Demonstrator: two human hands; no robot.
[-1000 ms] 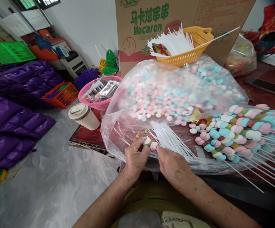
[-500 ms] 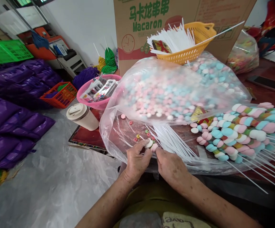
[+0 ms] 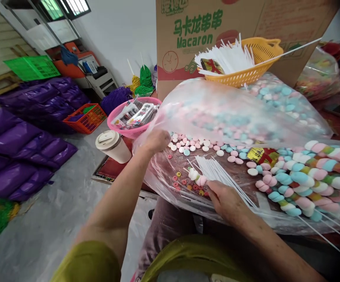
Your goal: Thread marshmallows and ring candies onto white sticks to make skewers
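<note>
My left hand (image 3: 159,140) is closed at the left edge of the large clear plastic bag (image 3: 187,92), gripping its film and lifting it. Pink, white and blue candies (image 3: 205,149) show under the raised film. My right hand (image 3: 224,196) pinches a partly filled candy skewer (image 3: 198,177) with white and pink pieces, its bare tip pointing left. Small coloured rings (image 3: 184,181) lie around the skewer. Just beyond it is a bundle of white sticks (image 3: 219,174). Finished candy skewers (image 3: 311,176) are piled at the right.
A lidded cup (image 3: 114,147) stands at the table's left edge, near a pink basket (image 3: 120,129) of packets. Behind the bag are a yellow basket (image 3: 246,74) of sticks and a cardboard box (image 3: 187,47). A yellow wrapper (image 3: 263,156) lies before the bag.
My left hand has left the skewer and moved up and left to the bag, whose front edge is now raised. The right hand still holds the skewer. The view has shifted.
</note>
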